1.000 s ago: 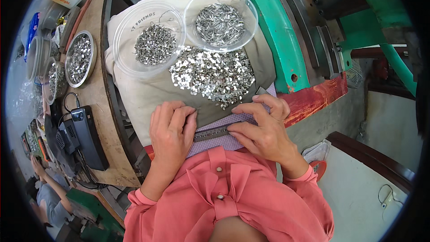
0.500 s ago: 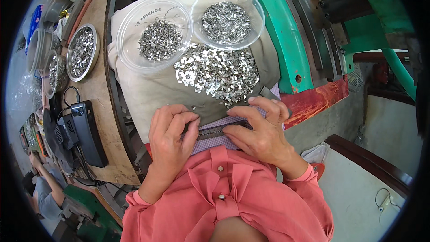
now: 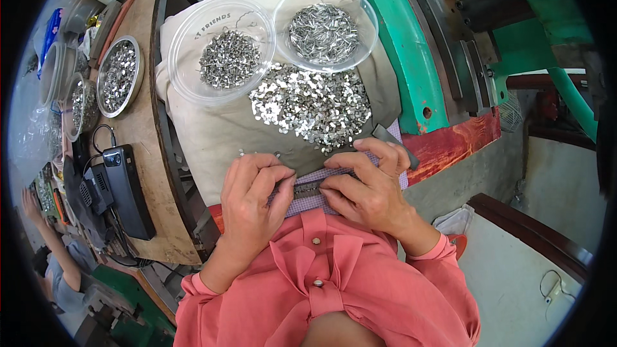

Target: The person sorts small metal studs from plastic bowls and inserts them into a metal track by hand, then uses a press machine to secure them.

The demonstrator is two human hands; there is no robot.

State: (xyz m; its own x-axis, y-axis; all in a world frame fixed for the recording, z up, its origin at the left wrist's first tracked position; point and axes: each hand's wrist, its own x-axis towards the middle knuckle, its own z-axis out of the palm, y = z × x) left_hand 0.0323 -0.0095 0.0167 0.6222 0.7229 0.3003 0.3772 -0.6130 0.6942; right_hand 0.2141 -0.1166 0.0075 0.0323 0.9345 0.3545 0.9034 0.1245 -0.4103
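A narrow dark metal strip [image 3: 307, 189] with a row of small pieces along it lies on purple checkered cloth [image 3: 308, 204] close to my body. At its left part, my left hand [image 3: 254, 193] has thumb and fingers bent together; whatever sits between the tips is hidden. My right hand [image 3: 369, 186] grips the strip's right part with its lower fingertips, the index finger curled above. Beyond both hands spreads a pile of small flat shiny metal pieces [image 3: 315, 103] on a khaki cloth [image 3: 199, 135]. A flat grey bar [image 3: 398, 144] lies beside my right fingers.
Two clear plastic tubs [image 3: 183, 77] of small metal parts stand behind the pile. A green press [image 3: 411, 58] rises at the right. Left, a wooden bench [image 3: 151, 186] carries a round metal dish [image 3: 139, 71] of pieces and a black power bank [image 3: 128, 186]. A co-worker's arm [image 3: 58, 247] shows lower left.
My left hand has shifted right along the strip, covering more of its left part. My right hand has barely moved. The co-worker's hand has moved up and left.
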